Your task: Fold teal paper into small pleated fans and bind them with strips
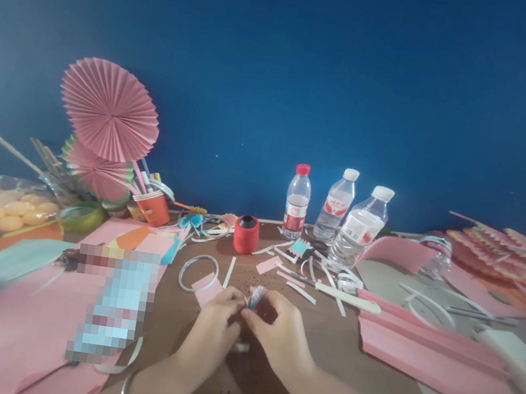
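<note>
Encircling the left forearm: a silver bangle [124, 393], nearest of the small things.
Table [259, 392]: brown, bare in front of the wrists, strewn with strips beyond.
Scrap [240, 348]: small and pale, lying below the gap between the two hands.
Left hand [219, 318]: fingers drawn together, tips pinched at the left edge of the paper.
Right hand [281, 327]: thumb and index finger closed narrowly on the paper, thumb on its near side, index against its right.
Paper [256, 296]: a small folded piece, striped blue, white and pink, held between both sets of fingertips above the table; it lies at the far end of the hands.
Long axis: seemingly slanted, far end toward the right; the fingers hide too much to be certain.
Nearer hand: both touch, though the right appears to cover more of the paper.
Pink card [205, 292]: flat, just beyond the left hand, partly under the ring [181, 271].
White-handled tool [351, 298]: beyond the right hand, shaft pointing left.
Spool [245, 237]: red, upright, farther out.
Red-capped bottle [297, 205]: upright near the blue wall [279, 82].
</note>
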Available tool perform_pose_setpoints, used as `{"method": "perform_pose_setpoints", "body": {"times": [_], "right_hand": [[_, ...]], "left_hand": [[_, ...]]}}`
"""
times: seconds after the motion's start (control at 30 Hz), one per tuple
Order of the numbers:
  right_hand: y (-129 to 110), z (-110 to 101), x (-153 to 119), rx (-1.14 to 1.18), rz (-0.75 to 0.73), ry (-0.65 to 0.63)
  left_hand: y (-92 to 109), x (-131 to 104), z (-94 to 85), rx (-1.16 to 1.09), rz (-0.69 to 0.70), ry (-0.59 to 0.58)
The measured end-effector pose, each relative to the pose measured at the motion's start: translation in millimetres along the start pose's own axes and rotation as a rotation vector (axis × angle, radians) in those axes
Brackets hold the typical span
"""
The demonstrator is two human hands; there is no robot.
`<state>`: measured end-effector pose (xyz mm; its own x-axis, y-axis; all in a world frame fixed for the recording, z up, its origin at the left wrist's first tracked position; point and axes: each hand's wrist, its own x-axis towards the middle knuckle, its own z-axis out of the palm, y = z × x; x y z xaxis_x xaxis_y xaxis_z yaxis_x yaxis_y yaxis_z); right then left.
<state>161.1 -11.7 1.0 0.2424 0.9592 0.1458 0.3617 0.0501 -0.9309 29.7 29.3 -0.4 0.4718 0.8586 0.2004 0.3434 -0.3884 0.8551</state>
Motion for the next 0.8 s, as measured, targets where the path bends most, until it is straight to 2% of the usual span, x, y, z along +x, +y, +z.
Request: {"method": "perform_pose_setpoints", "body": {"times": [0.1, 0.2, 0.3, 0.5, 0.6, 0.7, 0.8], "right_hand": [[0, 0, 1, -0.001, -0.004, 0.013], [-1, -2, 1, 0.052, 0.009, 0.010], [-4, -6, 3, 0.112, 0.031, -0.022], [-7, -9, 8, 0.136, -0.020, -0.065], [-6, -11, 9, 0.127, -0.100, -0.130], [-8, -21, 16, 0.115, -0.117, -0.227], [-12, -41, 36, 0.017, -0.125, -0.446]], "left_hand": [[3, 0, -1.2, 0.103, 0.063, 0.002], [8, 0, -1.9, 0.107, 0.061, 0.030], [8, -1, -1.8, -0.019, -0.004, 0.056], [-3, 4, -2.5, -0.210, -0.130, -0.004], [-7, 7, -4.6, -0.311, -0.134, -0.020], [-7, 9, -7.2, -0.306, -0.104, 0.011], [-7, 11, -8.3, -0.406, -0.135, 0.069]]}}
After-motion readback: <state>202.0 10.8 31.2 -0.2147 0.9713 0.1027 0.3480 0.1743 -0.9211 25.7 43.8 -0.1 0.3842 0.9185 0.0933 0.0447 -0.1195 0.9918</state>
